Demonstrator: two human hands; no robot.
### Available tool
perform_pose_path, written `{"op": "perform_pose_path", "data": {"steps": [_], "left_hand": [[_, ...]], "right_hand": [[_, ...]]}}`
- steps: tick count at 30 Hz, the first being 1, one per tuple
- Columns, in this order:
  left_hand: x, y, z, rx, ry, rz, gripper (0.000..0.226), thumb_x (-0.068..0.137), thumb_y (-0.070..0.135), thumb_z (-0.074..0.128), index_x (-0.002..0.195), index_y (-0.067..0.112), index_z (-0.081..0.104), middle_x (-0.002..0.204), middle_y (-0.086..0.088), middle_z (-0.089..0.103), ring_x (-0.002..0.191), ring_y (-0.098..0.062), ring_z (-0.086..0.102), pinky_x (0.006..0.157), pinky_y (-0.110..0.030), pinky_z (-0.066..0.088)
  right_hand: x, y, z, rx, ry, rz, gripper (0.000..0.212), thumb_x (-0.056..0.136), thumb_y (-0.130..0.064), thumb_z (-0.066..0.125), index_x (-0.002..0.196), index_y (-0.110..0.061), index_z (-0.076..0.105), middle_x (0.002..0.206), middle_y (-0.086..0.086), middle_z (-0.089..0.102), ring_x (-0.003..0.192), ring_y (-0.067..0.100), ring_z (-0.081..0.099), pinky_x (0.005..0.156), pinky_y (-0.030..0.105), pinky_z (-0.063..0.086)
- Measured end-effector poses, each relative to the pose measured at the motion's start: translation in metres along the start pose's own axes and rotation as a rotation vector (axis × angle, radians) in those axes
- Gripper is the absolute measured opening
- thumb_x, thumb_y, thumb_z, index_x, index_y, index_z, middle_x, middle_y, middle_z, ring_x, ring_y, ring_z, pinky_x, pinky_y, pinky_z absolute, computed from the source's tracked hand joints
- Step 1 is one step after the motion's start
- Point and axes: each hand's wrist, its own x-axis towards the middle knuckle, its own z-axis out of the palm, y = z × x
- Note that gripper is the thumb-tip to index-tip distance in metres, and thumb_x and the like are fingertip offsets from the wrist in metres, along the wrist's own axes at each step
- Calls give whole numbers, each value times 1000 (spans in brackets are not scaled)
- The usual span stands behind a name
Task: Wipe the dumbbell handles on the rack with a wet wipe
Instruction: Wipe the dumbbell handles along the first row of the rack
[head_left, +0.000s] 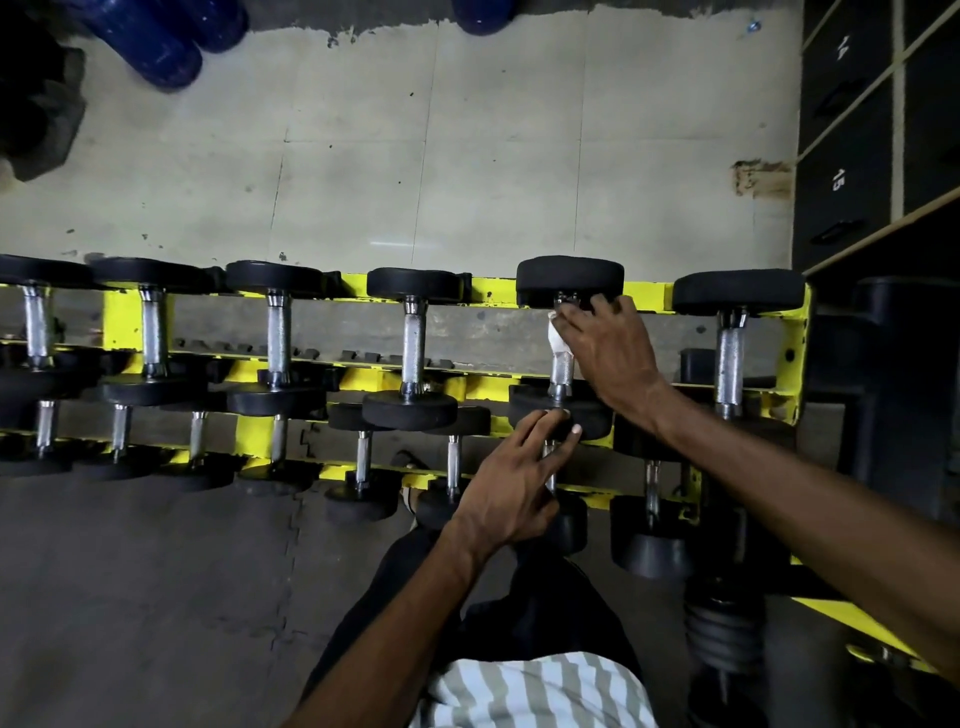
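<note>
A yellow rack (493, 291) holds rows of black-headed dumbbells with chrome handles. My right hand (608, 348) presses a white wet wipe (558, 340) around the upper part of one top-row dumbbell's handle (561, 371), second from the right. My left hand (511, 483) rests with spread fingers on that dumbbell's near black head (597, 421). Further top-row dumbbells (414, 343) stand to the left, and one more dumbbell (730, 358) to the right.
A lower row of smaller dumbbells (363, 462) lies closer to me. Black lockers (857, 130) stand at the right, blue cylinders (156, 36) at the far left. Dark foam mats (156, 571) cover the floor beside my legs.
</note>
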Motion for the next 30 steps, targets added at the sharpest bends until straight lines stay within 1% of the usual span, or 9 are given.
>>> {"op": "perform_pose_path", "data": {"steps": [7, 10, 12, 14, 17, 21, 23, 27, 30], "left_hand": [[-1, -3, 3, 0, -5, -11, 93, 75, 28, 70, 159, 15, 31, 162, -13, 26, 152, -29, 19, 110, -37, 43], [-1, -2, 3, -2, -5, -16, 94, 75, 27, 69, 159, 16, 31, 162, -13, 25, 153, -29, 19, 111, -37, 43], [-2, -1, 4, -24, 10, -23, 93, 74, 25, 70, 159, 15, 33, 162, -13, 26, 152, -30, 19, 112, -37, 41], [-3, -1, 4, -30, 22, -26, 93, 74, 25, 71, 158, 14, 34, 162, -13, 26, 152, -30, 19, 113, -37, 40], [-3, 0, 4, -12, 28, -26, 93, 75, 27, 71, 159, 15, 32, 163, -12, 25, 152, -29, 18, 113, -36, 37], [-2, 1, 5, -7, 24, -28, 94, 75, 26, 72, 159, 15, 32, 163, -12, 25, 152, -30, 20, 114, -36, 38], [-3, 1, 5, 0, 17, -27, 94, 75, 27, 72, 159, 15, 31, 163, -12, 24, 152, -30, 19, 115, -36, 37], [-2, 0, 4, 18, 16, -11, 95, 74, 28, 73, 159, 15, 32, 163, -12, 25, 152, -29, 20, 112, -33, 39], [-1, 1, 3, 26, 12, -16, 96, 73, 28, 74, 159, 16, 32, 163, -12, 25, 151, -29, 20, 107, -35, 45]], "right_hand": [[-10, -39, 7, 368, 100, 617, 31, 94, -19, 56, 122, -27, 67, 118, -11, 69, 98, 21, 60, 86, 35, 36], [-6, -52, 7, 687, 174, 908, 15, 90, -11, 55, 90, -16, 70, 85, 7, 71, 75, 28, 61, 66, 30, 35], [8, -51, 7, 1009, 148, 1103, 25, 94, -12, 53, 68, -10, 56, 69, 16, 59, 63, 29, 48, 58, 30, 27], [27, -38, 6, 1245, 55, 1290, 33, 97, -20, 54, 65, -12, 52, 71, 15, 56, 65, 25, 42, 57, 30, 30], [49, -17, 17, 1659, -52, 1503, 16, 91, -15, 48, 84, -14, 63, 87, 9, 63, 73, 24, 56, 61, 23, 44], [50, -5, 29, 1862, -74, 1518, 25, 88, -19, 38, 85, -20, 62, 83, 2, 68, 74, 24, 64, 74, 32, 53], [46, -7, 27, 1889, -110, 1446, 29, 88, -18, 37, 82, -18, 65, 76, 3, 70, 70, 22, 65, 67, 27, 51], [29, -9, 35, 1906, -257, 1285, 38, 74, -17, 43, 97, -3, 70, 84, 14, 71, 69, 24, 64, 58, 25, 46], [16, -11, 45, 1857, -379, 1151, 38, 72, -14, 39, 85, 0, 72, 78, 16, 71, 64, 23, 64, 51, 20, 46]]}}
